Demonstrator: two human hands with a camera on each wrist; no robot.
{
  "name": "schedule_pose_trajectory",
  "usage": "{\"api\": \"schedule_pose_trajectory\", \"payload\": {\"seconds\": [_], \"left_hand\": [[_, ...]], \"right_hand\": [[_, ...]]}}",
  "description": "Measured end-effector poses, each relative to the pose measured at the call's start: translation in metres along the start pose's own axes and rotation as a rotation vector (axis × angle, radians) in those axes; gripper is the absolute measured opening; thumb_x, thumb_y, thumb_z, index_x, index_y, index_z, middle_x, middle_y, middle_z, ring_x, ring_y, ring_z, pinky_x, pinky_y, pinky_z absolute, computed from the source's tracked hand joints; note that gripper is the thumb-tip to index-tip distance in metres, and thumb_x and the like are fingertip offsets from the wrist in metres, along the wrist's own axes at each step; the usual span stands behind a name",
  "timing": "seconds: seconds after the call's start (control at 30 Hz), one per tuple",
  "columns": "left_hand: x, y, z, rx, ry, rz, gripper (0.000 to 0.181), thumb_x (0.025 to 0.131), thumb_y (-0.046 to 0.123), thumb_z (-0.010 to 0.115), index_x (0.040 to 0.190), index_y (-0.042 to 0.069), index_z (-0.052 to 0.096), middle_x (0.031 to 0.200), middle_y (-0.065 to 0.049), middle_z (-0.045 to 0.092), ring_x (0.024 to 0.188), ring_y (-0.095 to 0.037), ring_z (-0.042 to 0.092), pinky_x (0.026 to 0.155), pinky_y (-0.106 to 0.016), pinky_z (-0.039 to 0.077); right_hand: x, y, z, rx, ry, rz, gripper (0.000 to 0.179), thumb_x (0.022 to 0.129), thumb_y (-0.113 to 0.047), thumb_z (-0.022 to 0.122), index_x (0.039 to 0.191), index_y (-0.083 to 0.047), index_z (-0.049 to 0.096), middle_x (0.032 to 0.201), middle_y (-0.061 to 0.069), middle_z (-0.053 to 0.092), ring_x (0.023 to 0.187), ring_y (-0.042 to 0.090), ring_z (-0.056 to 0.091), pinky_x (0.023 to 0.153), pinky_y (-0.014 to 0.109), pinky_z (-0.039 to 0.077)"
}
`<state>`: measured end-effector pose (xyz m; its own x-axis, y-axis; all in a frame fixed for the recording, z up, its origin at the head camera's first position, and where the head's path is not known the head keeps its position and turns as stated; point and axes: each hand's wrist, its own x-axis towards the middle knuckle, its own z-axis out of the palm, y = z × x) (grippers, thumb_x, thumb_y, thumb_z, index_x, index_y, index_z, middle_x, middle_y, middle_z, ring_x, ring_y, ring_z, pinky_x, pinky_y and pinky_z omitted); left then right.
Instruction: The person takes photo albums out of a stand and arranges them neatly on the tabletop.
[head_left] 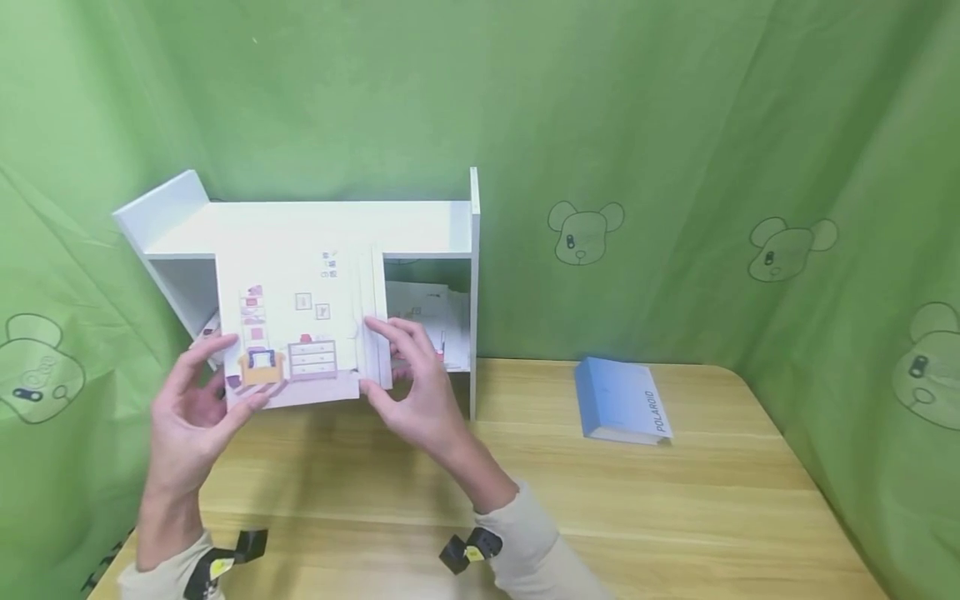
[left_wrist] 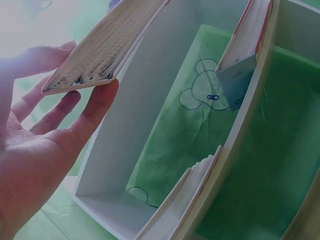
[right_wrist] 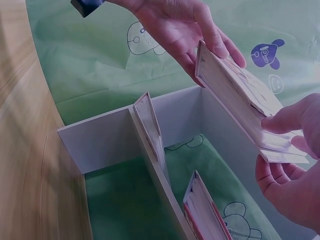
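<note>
A pale book [head_left: 300,342] with a cover drawing of an armchair and a chest of drawers is held up before a white shelf [head_left: 330,227]. My left hand [head_left: 187,408] grips its left side near the lower corner, thumb on the cover. On the opposite side, my right hand [head_left: 426,398] pinches the book's edge between thumb and fingers. The left wrist view shows the page edges of the book [left_wrist: 102,57] between the thumb and fingers of my left hand [left_wrist: 50,145]. Both hands also appear around the book [right_wrist: 235,95] in the right wrist view.
Inside the shelf's compartment stand other books [head_left: 427,304], partly hidden by the held one. A blue book [head_left: 621,402] marked POLAROID lies on the wooden table [head_left: 675,508], right of the shelf. Green curtain [head_left: 637,108] with bear drawings surrounds the table.
</note>
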<state>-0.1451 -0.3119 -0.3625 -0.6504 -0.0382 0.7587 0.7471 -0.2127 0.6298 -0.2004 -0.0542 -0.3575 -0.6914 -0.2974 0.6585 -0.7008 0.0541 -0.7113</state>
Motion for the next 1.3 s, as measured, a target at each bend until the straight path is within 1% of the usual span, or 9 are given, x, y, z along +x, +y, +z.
{"api": "schedule_pose_trajectory", "payload": {"seconds": [0.2,0.33,0.53,0.6,0.73,0.93,1.0,1.17,1.3], "left_hand": [[0.0,-0.002,0.005,0.001,-0.046,0.006,0.08,0.064,-0.046,0.048,0.14,-0.025,0.035,0.147,-0.031,0.035,0.122,-0.036,0.057,0.095,-0.036,0.059],[-0.002,-0.002,0.007,-0.008,-0.076,-0.014,0.081,0.063,-0.046,0.048,0.14,-0.025,0.034,0.149,-0.031,0.033,0.123,-0.036,0.057,0.096,-0.035,0.059],[-0.004,-0.004,0.011,0.021,-0.064,-0.075,0.08,0.065,-0.046,0.051,0.141,-0.023,0.037,0.15,-0.028,0.034,0.125,-0.034,0.057,0.096,-0.035,0.058],[-0.004,-0.004,0.014,0.032,-0.059,-0.086,0.08,0.065,-0.046,0.052,0.141,-0.022,0.038,0.151,-0.027,0.034,0.125,-0.033,0.057,0.096,-0.034,0.059],[-0.003,-0.006,0.019,0.05,-0.07,-0.101,0.081,0.066,-0.045,0.054,0.141,-0.021,0.039,0.152,-0.027,0.033,0.124,-0.032,0.057,0.097,-0.034,0.058],[-0.004,-0.009,0.024,0.118,-0.088,-0.147,0.081,0.067,-0.042,0.058,0.142,-0.017,0.041,0.15,-0.023,0.034,0.124,-0.028,0.059,0.097,-0.033,0.058],[-0.004,-0.01,0.024,0.116,-0.1,-0.149,0.081,0.067,-0.041,0.058,0.143,-0.017,0.04,0.149,-0.024,0.037,0.123,-0.028,0.059,0.096,-0.033,0.059],[-0.003,-0.012,0.025,0.096,-0.136,-0.126,0.082,0.067,-0.041,0.059,0.143,-0.018,0.038,0.145,-0.024,0.042,0.12,-0.028,0.06,0.095,-0.033,0.059],[-0.004,-0.014,0.026,0.132,-0.138,-0.156,0.082,0.067,-0.039,0.061,0.143,-0.016,0.039,0.144,-0.023,0.043,0.12,-0.027,0.06,0.095,-0.033,0.059]], "right_hand": [[-0.007,0.002,-0.007,-0.015,0.016,-0.018,0.073,0.08,0.007,0.079,0.147,-0.012,0.055,0.141,0.009,0.05,0.106,0.022,0.056,0.078,0.031,0.063],[-0.012,0.005,-0.01,-0.036,0.023,-0.011,0.074,0.079,0.007,0.08,0.146,-0.011,0.055,0.139,0.009,0.052,0.104,0.022,0.057,0.078,0.032,0.063],[-0.018,0.01,-0.016,-0.045,0.021,0.003,0.075,0.079,0.008,0.081,0.147,-0.012,0.055,0.139,0.008,0.052,0.103,0.021,0.059,0.077,0.03,0.063],[-0.02,0.011,-0.018,-0.044,0.024,0.0,0.076,0.079,0.008,0.081,0.147,-0.012,0.055,0.139,0.008,0.052,0.103,0.022,0.059,0.077,0.03,0.063],[-0.023,0.012,-0.023,-0.043,0.032,0.009,0.077,0.079,0.009,0.08,0.148,-0.012,0.054,0.14,0.008,0.052,0.105,0.022,0.058,0.078,0.032,0.063],[-0.026,0.014,-0.029,-0.042,0.031,0.041,0.077,0.078,0.011,0.079,0.148,-0.011,0.054,0.141,0.008,0.052,0.106,0.022,0.057,0.08,0.032,0.063],[-0.027,0.014,-0.03,-0.033,0.031,0.044,0.076,0.079,0.011,0.078,0.147,-0.009,0.054,0.141,0.009,0.052,0.106,0.022,0.057,0.08,0.032,0.063],[-0.029,0.016,-0.032,-0.021,0.024,0.052,0.074,0.08,0.011,0.077,0.147,-0.007,0.053,0.141,0.01,0.052,0.106,0.024,0.058,0.081,0.035,0.063],[-0.031,0.018,-0.034,-0.019,0.025,0.054,0.074,0.08,0.01,0.077,0.148,-0.008,0.053,0.143,0.01,0.051,0.108,0.024,0.059,0.081,0.036,0.063]]}}
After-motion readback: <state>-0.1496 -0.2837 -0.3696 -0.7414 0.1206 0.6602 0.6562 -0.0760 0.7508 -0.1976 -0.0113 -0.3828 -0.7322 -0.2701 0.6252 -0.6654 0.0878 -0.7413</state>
